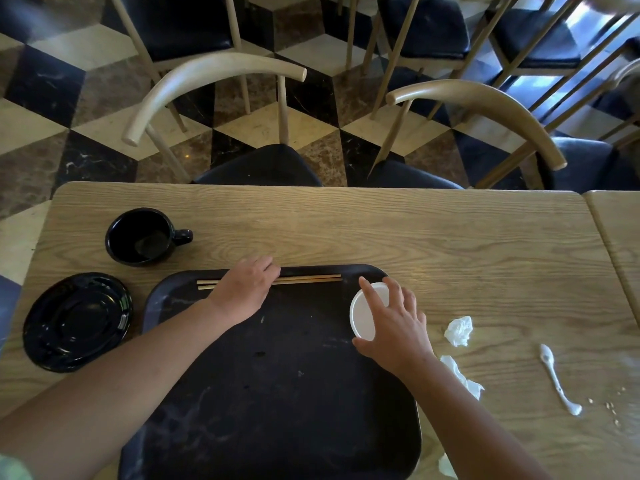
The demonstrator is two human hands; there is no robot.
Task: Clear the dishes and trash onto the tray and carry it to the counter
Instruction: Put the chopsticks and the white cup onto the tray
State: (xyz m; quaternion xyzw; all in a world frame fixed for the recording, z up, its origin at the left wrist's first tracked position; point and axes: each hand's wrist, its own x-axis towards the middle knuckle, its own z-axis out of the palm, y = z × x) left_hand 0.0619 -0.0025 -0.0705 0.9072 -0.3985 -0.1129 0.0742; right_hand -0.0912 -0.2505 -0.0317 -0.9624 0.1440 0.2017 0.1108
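Observation:
A black tray (pixel 277 393) lies on the wooden table (pixel 381 230) in front of me. A pair of wooden chopsticks (pixel 311 279) lies along the tray's far edge, and my left hand (pixel 246 289) holds them with curled fingers. My right hand (pixel 394 323) grips a white cup (pixel 362 315) standing at the tray's right side. A black mug (pixel 142 237) and a black plate (pixel 76 322) sit on the table left of the tray. Two crumpled napkins (pixel 459 330) (pixel 464 375) and a white plastic spoon (pixel 557 379) lie to the right.
Two wooden chairs with dark seats (pixel 263 164) (pixel 485 133) are tucked in at the table's far side. A second table (pixel 620 237) adjoins on the right. Crumbs (pixel 609 405) lie near the spoon. More chairs stand on the chequered floor beyond.

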